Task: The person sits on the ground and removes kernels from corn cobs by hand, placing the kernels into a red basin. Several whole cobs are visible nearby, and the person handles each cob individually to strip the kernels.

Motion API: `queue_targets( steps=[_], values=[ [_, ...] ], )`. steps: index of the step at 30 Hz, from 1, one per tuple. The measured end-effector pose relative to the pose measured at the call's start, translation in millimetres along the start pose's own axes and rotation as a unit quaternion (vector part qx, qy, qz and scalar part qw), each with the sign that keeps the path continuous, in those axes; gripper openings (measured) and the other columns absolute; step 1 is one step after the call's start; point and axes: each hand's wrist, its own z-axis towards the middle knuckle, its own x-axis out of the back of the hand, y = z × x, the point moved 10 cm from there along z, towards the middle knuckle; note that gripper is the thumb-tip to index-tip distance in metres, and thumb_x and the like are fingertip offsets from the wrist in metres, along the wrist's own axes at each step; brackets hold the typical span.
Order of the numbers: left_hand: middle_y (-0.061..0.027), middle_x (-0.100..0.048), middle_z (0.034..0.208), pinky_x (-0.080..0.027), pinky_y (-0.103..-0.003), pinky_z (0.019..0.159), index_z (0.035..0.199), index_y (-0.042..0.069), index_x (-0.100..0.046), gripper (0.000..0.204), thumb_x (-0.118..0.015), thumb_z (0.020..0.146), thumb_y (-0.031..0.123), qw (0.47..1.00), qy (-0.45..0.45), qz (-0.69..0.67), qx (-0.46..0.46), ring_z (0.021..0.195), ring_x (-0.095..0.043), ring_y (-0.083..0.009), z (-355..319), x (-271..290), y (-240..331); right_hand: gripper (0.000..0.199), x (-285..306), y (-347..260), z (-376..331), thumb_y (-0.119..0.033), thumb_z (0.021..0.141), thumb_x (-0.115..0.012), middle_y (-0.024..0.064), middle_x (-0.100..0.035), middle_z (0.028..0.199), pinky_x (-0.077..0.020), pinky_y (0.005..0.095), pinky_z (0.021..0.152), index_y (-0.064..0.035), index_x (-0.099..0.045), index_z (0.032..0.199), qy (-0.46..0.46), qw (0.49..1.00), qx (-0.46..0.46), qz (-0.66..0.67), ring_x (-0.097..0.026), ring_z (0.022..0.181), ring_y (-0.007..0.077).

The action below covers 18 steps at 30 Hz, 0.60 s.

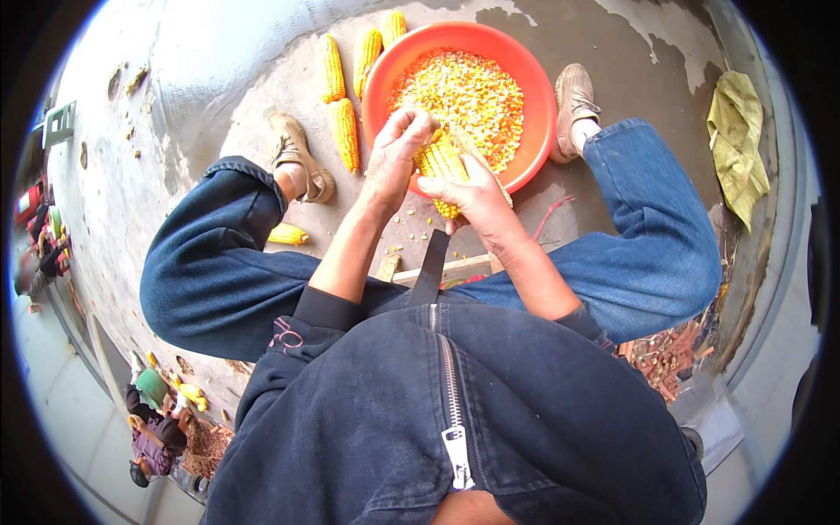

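Note:
Both hands grip one yellow corn cob [440,164] over the near rim of a round orange basin [534,79] filled with loose yellow and orange kernels [464,92]. My left hand [395,149] wraps the cob's upper end, thumb pressed on the kernels. My right hand [472,194] clasps the lower part of the cob from the right. Part of the cob is stripped bare near its top.
Several whole cobs [346,131] lie on the concrete left of the basin, one more cob [287,234] by my left knee. My shoes [573,96] flank the basin. A yellow-green cloth [739,140] lies at right, a pile of reddish bare cobs [669,354] at lower right.

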Motion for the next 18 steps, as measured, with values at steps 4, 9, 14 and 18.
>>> queue_targets(
  steps=[4,9,14,18],
  values=[
    [0.0006,-0.061,0.097,-0.046,-0.027,0.087,0.098,0.007,-0.064,0.017,-0.074,0.085,0.011,0.993,-0.043,0.105,-0.030,0.093,-0.056,-0.0092,-10,-15,22,0.041,-6,22,0,-0.016,0.083,-0.074,-0.0020,-0.060,0.087,-0.0379,0.0196,0.038,-0.0067,-0.056,0.119,-0.060,0.993,-0.077,0.063,-0.057,0.062,0.0046],
    [-0.0014,-0.065,0.098,-0.052,-0.027,0.084,0.101,0.004,-0.068,0.012,-0.069,0.090,0.006,0.986,-0.052,0.136,-0.078,0.091,-0.063,-0.0102,-6,-15,27,0.041,-9,12,-5,-0.015,0.082,-0.074,-0.0019,-0.059,0.084,-0.0347,0.0190,0.036,-0.0072,-0.056,0.117,-0.045,0.996,-0.055,0.049,-0.055,0.059,0.0037],
    [-0.0009,-0.064,0.099,-0.048,-0.028,0.087,0.101,0.003,-0.070,0.013,-0.069,0.089,0.008,0.995,-0.029,0.080,-0.049,0.095,-0.058,-0.0103,-5,-9,24,0.044,-7,1,-6,-0.018,0.077,-0.079,0.0034,-0.064,0.091,-0.0488,0.0235,0.054,-0.0038,-0.057,0.112,-0.037,0.997,-0.039,0.047,-0.062,0.071,0.0082],
    [-0.0003,-0.064,0.099,-0.047,-0.027,0.089,0.103,0.004,-0.069,0.016,-0.069,0.088,0.007,0.997,-0.033,0.067,-0.035,0.095,-0.058,-0.0100,-8,-13,21,0.049,2,2,5,-0.014,0.078,-0.076,0.0004,-0.062,0.089,-0.0377,0.0206,0.039,-0.0037,-0.054,0.121,-0.006,0.998,0.038,-0.039,-0.056,0.060,0.0045]
  ],
)
